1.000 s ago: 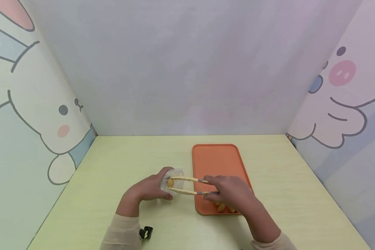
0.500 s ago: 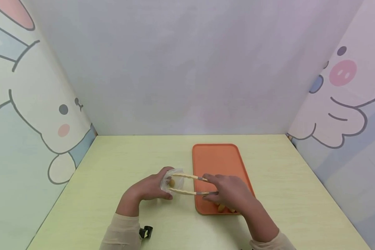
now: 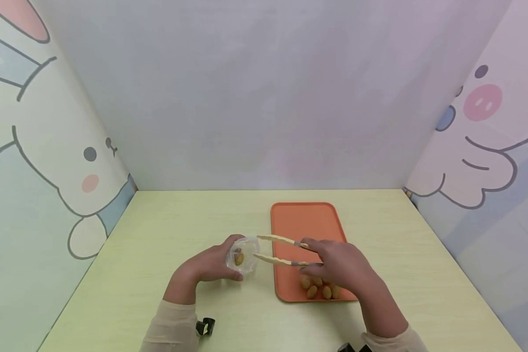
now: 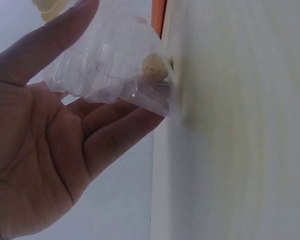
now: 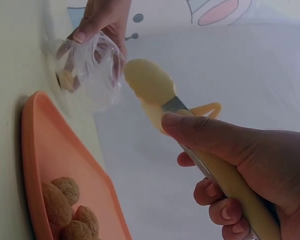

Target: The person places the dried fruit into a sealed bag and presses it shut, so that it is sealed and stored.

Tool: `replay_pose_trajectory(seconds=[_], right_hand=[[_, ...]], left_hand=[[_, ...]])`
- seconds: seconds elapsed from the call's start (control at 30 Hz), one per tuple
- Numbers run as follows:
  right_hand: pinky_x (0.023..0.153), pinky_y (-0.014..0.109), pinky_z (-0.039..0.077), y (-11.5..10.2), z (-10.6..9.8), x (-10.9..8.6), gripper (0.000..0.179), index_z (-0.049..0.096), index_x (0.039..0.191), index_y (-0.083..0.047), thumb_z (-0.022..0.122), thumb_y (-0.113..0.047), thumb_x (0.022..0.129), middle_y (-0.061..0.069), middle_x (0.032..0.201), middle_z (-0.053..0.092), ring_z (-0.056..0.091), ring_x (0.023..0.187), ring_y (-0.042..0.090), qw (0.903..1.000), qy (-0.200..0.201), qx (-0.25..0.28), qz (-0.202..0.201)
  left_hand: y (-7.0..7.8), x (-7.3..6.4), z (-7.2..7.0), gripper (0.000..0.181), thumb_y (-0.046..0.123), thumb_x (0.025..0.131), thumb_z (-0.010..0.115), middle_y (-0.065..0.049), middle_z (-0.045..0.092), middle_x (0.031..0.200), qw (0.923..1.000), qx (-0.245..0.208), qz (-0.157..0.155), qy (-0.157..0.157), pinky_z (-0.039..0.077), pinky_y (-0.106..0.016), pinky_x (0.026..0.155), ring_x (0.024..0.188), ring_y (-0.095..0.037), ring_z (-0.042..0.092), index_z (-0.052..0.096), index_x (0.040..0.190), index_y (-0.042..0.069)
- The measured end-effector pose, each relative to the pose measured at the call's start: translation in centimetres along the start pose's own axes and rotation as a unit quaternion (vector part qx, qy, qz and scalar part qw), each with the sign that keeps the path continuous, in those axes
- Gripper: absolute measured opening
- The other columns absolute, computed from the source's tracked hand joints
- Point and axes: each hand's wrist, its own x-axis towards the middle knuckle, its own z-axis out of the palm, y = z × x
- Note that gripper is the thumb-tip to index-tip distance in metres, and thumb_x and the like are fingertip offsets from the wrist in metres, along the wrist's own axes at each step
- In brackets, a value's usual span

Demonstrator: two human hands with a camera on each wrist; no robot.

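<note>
On my screens, I see the tray (image 3: 303, 225) in plain orange and the lumps (image 5: 55, 205) in mottled brown. The tongs (image 5: 147, 80) are pale yellow with a grey band (image 5: 174, 104); the bag (image 5: 97, 75) is transparent, slightly whitish. The surface (image 3: 193, 220) is light yellow with faint streaks. I notice beige sleeves (image 3: 171, 325), a greyish-lilac back wall (image 3: 264, 98), and grey-outlined drawings: a white rabbit (image 3: 57, 146) with pink cheek (image 3: 90, 183), a pig (image 3: 479, 156) with pink snout (image 3: 482, 102).

Right hand (image 5: 267, 165) grips long yellow tongs (image 5: 222, 175), left hand (image 5: 107, 14) clear plastic bag (image 5: 97, 72), oval brown lumps (image 5: 56, 204) on rimmed orange tray (image 5: 80, 157)
</note>
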Motion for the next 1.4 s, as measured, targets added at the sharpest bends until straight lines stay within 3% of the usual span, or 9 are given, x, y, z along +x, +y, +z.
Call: replay_pose_trajectory(seconds=[0.17,0.33,0.47,0.67,0.93,1.03,1.2,1.4], right_hand=[[0.050,0.027,0.035,0.8,-1.1,-0.2,0.068,0.059,0.130,-0.035,0.068,-0.072,0.073,-0.016,0.064,0.047,0.039,0.052,0.003,0.9988,-0.025,0.015,0.039],[0.051,0.029,0.035,1.5,-2.1,-0.5,0.065,0.060,0.128,-0.036,0.069,-0.069,0.074,-0.013,0.072,0.056,0.041,0.052,0.006,0.9971,-0.029,0.032,0.063],[0.049,0.030,0.032,2.1,-2.7,-0.7,0.054,0.061,0.123,-0.034,0.074,-0.059,0.077,-0.009,0.063,0.046,0.039,0.052,0.009,0.9967,-0.024,0.037,0.069],[0.050,0.031,0.033,3.0,-3.3,-1.1,0.066,0.060,0.124,-0.033,0.064,-0.075,0.074,-0.008,0.065,0.045,0.040,0.053,0.010,0.9947,-0.035,0.042,0.087],[0.054,0.033,0.035,4.1,-4.2,-1.7,0.063,0.059,0.127,-0.028,0.070,-0.065,0.077,-0.005,0.069,0.050,0.045,0.060,0.013,0.9895,-0.061,0.059,0.116],[0.051,0.033,0.032,4.5,-4.3,-1.8,0.062,0.060,0.123,-0.028,0.070,-0.067,0.076,-0.003,0.068,0.048,0.042,0.057,0.013,0.9858,-0.076,0.070,0.132],[0.052,0.033,0.030,5.0,-4.6,-1.9,0.072,0.058,0.130,-0.025,0.068,-0.070,0.075,-0.001,0.070,0.048,0.040,0.059,0.015,0.9785,-0.107,0.078,0.158],[0.051,0.033,0.030,5.5,-4.6,-2.2,0.069,0.058,0.131,-0.025,0.071,-0.065,0.076,-0.001,0.068,0.046,0.038,0.058,0.014,0.9791,-0.102,0.083,0.155]], left_hand=[[0.1,-0.2,-0.1,0.092,0.035,0.071,0.087,-0.006,0.057,0.109,0.9999,0.004,-0.013,0.006,0.043,-0.041,0.079,0.091,-0.019,0.052,0.032,0.144,0.030],[0.3,-0.3,-0.2,0.093,0.033,0.071,0.087,-0.004,0.056,0.106,0.9997,0.004,-0.021,0.008,0.043,-0.040,0.077,0.090,-0.020,0.052,0.031,0.145,0.030],[0.5,-0.4,-0.3,0.094,0.033,0.071,0.087,-0.005,0.056,0.107,0.9996,0.004,-0.027,0.009,0.043,-0.040,0.077,0.091,-0.020,0.052,0.031,0.145,0.030],[0.5,-0.5,-0.3,0.093,0.032,0.071,0.087,-0.007,0.057,0.110,0.9996,-0.001,-0.027,0.007,0.043,-0.040,0.078,0.092,-0.020,0.052,0.031,0.146,0.030],[0.3,-0.5,-0.3,0.094,0.032,0.071,0.087,-0.006,0.056,0.107,0.9997,-0.002,-0.025,0.005,0.042,-0.040,0.077,0.090,-0.020,0.051,0.030,0.146,0.030],[0.3,-0.5,-0.4,0.094,0.032,0.071,0.087,-0.006,0.056,0.107,0.9996,-0.001,-0.026,0.005,0.042,-0.039,0.077,0.090,-0.020,0.051,0.030,0.146,0.030],[0.3,-0.6,-0.4,0.095,0.032,0.072,0.087,-0.008,0.056,0.111,0.9996,-0.002,-0.028,0.003,0.043,-0.040,0.078,0.092,-0.020,0.051,0.029,0.147,0.030],[0.1,-0.6,-0.4,0.095,0.033,0.072,0.087,-0.006,0.056,0.108,0.9997,-0.003,-0.026,0.002,0.043,-0.040,0.077,0.091,-0.020,0.051,0.029,0.147,0.030]])
